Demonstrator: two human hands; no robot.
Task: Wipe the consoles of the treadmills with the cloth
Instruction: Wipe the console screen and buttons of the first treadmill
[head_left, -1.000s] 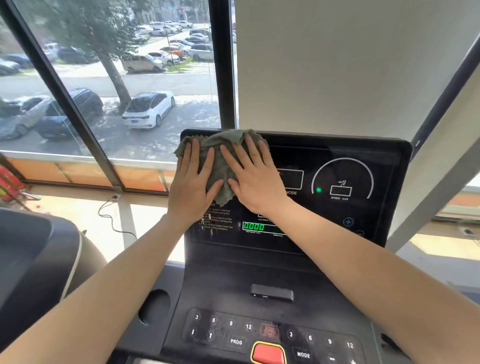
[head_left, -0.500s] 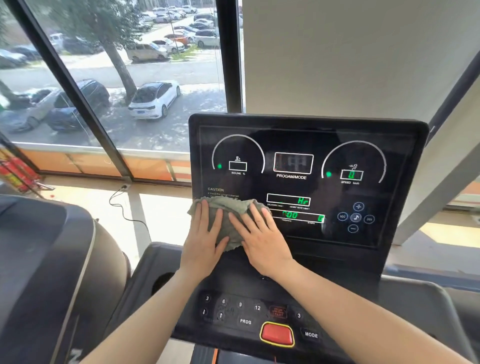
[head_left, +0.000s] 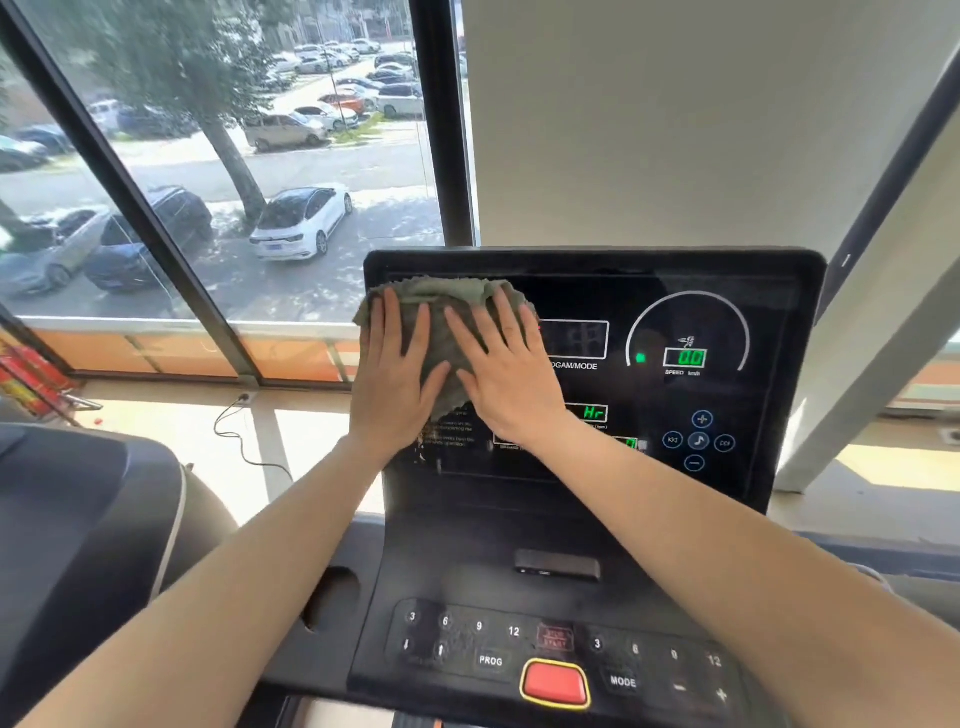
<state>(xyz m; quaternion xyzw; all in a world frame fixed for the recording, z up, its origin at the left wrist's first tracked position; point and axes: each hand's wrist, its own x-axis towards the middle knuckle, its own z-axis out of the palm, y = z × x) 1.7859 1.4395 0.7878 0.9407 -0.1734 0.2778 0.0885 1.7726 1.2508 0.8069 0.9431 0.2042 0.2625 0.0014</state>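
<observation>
A black treadmill console (head_left: 727, 322) with lit green readouts stands upright in front of me. A grey-green cloth (head_left: 441, 301) lies flat against the upper left part of its screen. My left hand (head_left: 395, 379) presses on the cloth's left side with straight fingers. My right hand (head_left: 504, 369) presses on the cloth's right side, fingers spread and straight. The cloth covers the left dial. Below the screen sits the button panel (head_left: 519, 634) with a red stop button (head_left: 555, 683).
Another treadmill's dark console (head_left: 78, 519) bulges at the lower left. A large window (head_left: 208, 182) overlooks parked cars. A white pillar (head_left: 701, 119) rises behind the console. A black cable (head_left: 244, 441) trails on the floor beside a cup holder (head_left: 332, 597).
Both hands slid the cloth down the left side of the screen to its bottom edge, then back up to the upper left corner.
</observation>
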